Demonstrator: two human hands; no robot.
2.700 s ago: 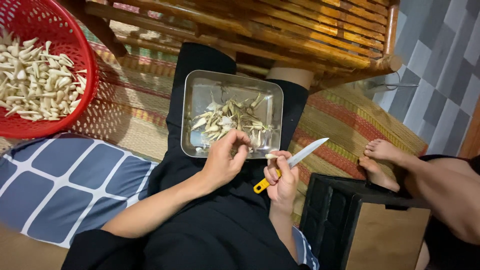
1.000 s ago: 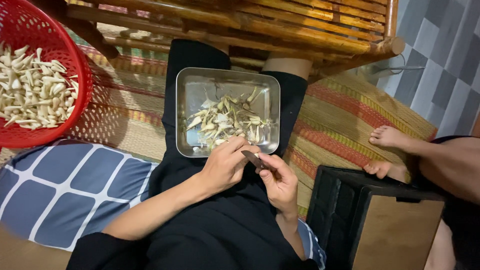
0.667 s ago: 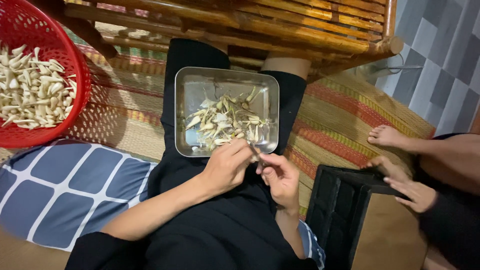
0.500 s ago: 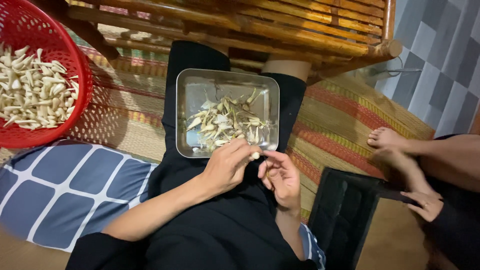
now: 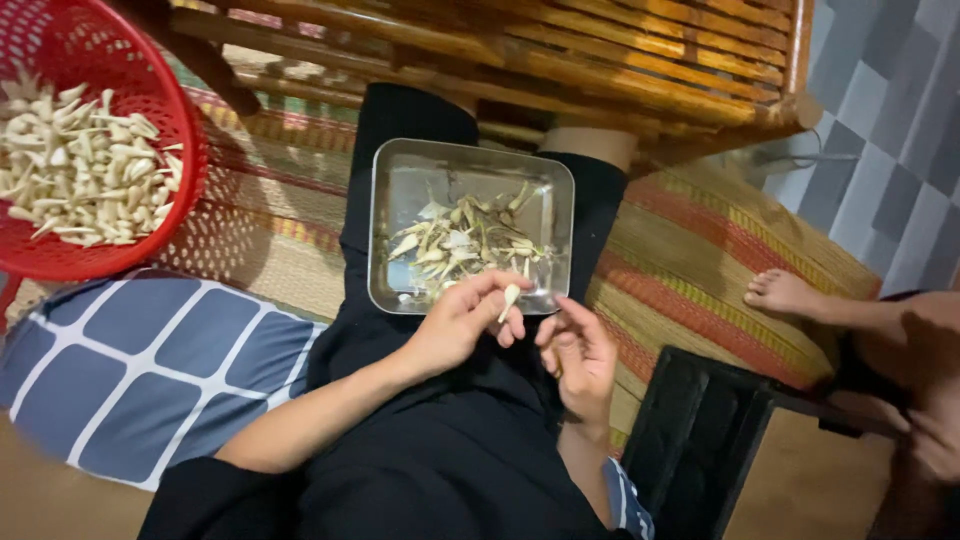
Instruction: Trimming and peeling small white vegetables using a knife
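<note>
At far left, a red basket (image 5: pixel 185 150) holds many pale peeled cloves (image 5: pixel 80 165), beside a blue checked cushion (image 5: pixel 130 370). Further right, a steel tray (image 5: pixel 395 190) full of dry peels (image 5: pixel 465 240) rests on the person's lap. Just below its near edge, the left hand (image 5: pixel 455 325) pinches one pale clove (image 5: pixel 509 297) between thumb and fingertips. This clove looks small, light and firm, maybe a little slippery; taking it at the thicker end seems safest. The right hand (image 5: pixel 578 355) is close beside, fingers loosely curled, its grip holding nothing I can see. Another person's foot (image 5: pixel 785 293) lies at right.

Left hand (image 5: pixel 458 322) pinches with curled fingertips over the lap; right hand (image 5: pixel 578 352) sits beside it, fingers loosely bent.
</note>
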